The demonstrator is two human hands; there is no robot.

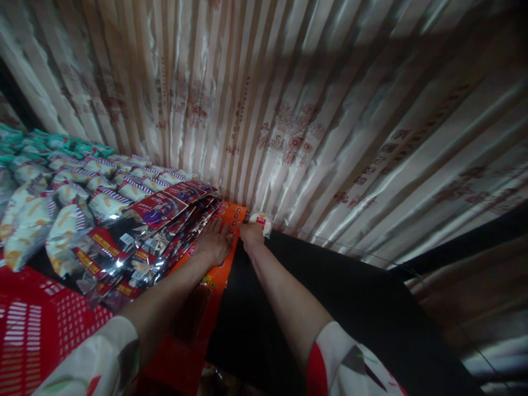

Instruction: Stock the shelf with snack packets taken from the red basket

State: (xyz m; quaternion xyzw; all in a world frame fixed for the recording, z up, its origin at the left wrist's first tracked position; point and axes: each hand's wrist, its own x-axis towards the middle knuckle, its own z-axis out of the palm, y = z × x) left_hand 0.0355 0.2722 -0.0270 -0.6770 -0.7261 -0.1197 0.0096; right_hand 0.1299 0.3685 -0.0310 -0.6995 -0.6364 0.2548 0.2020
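My left hand [214, 243] lies flat, fingers stretched out, on a long orange snack packet [220, 278]. At that packet's right edge, near its far end, my right hand [252, 235] is closed, with its fingertips at the edge. Most of those fingers are turned away from me. Just beyond the right hand rests a small round white item with a red label [264, 221], in clear wrapping. Dark red and purple packets [159, 206] lie overlapped to the left of the orange one.
Rows of puffy white snack bags [109, 202] stand at the left, with green-topped bags [53, 142] behind them. A red plastic basket [33, 330] is at the lower left. Black shelf surface [330, 297] extends right. Pleated printed sheeting [289, 110] hangs behind.
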